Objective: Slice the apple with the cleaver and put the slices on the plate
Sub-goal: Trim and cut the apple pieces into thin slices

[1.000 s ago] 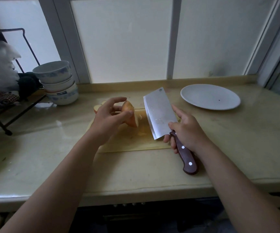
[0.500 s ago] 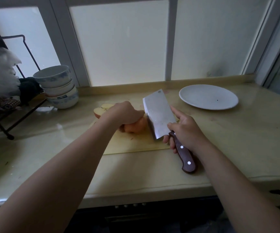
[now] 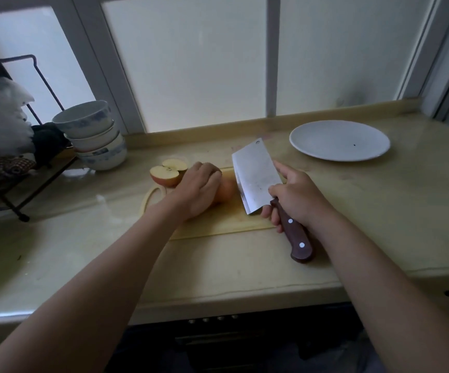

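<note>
1. Head view, looking down on a pale stone counter point(image 3: 379, 211) that runs under a frosted window.
2. A wooden cutting board point(image 3: 218, 222) lies on the counter in front of the person.
3. A white plate point(image 3: 339, 141) sits on the counter to the far right, well apart from the board, with no slices on it.
4. A stack of bowls point(image 3: 94, 135) stands at the far left, near a black wire rack point(image 3: 16, 184).
5. The cleaver point(image 3: 255, 176) stands blade-down over the board. I cannot tell whether its edge touches the wood.
6. The right hand point(image 3: 298, 195) grips the cleaver's brown handle, fingers wrapped round it and the forefinger laid along the blade.
7. The left hand point(image 3: 199, 189) has its fingers curled over an apple piece point(image 3: 226, 191), holding it down on the board just left of the blade.
8. An apple half point(image 3: 168, 172) lies cut face up at the board's far left corner, beside the left hand.
</note>
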Demonstrator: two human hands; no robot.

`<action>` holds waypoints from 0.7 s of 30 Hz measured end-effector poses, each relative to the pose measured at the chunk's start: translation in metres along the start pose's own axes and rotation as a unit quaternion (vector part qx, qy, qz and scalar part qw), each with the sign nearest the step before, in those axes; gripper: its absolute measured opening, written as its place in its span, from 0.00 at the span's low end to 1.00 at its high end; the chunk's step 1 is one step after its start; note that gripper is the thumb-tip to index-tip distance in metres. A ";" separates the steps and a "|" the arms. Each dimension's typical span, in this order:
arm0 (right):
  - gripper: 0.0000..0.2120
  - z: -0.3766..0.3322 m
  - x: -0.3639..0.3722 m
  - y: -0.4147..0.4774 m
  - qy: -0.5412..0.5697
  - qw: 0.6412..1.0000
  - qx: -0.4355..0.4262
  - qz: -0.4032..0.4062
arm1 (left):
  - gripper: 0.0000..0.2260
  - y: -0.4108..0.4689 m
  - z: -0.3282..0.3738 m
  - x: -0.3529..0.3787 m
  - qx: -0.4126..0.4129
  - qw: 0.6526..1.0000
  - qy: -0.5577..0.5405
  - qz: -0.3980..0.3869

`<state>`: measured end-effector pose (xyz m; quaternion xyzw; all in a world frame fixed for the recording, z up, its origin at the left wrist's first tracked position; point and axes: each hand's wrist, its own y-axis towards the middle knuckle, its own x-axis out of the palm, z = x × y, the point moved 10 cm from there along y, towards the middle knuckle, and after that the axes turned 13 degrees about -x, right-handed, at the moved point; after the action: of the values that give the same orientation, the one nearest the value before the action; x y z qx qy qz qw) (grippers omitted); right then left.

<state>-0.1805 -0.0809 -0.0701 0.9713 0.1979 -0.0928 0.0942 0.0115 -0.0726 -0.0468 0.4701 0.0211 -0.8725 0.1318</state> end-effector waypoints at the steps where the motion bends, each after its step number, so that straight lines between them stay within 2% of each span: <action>1: 0.35 -0.001 0.000 -0.001 0.003 1.000 -0.001 -0.003 | 0.14 -0.001 -0.005 0.002 -0.012 1.000 -0.016 -0.002; 6: 0.31 -0.007 0.002 -0.002 0.031 0.999 0.002 0.010 | 0.25 -0.003 -0.005 0.011 -0.011 0.999 0.035 -0.024; 10: 0.34 -0.011 0.003 0.009 0.039 0.999 0.010 0.027 | 0.19 0.000 -0.009 0.012 -0.006 0.997 0.065 -0.039; 14: 0.38 -0.012 0.005 0.026 0.026 0.999 0.013 0.038 | 0.22 -0.002 -0.009 0.013 0.009 0.997 0.064 -0.046; 21: 0.32 -0.001 0.005 0.023 0.057 0.997 0.016 0.054 | 0.27 -0.003 -0.009 0.014 0.010 0.996 0.066 -0.050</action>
<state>-0.1665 -0.1000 -0.0668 0.9856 0.1491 -0.0352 0.0719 0.0112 -0.0714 -0.0634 0.5264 0.0444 -0.8452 0.0812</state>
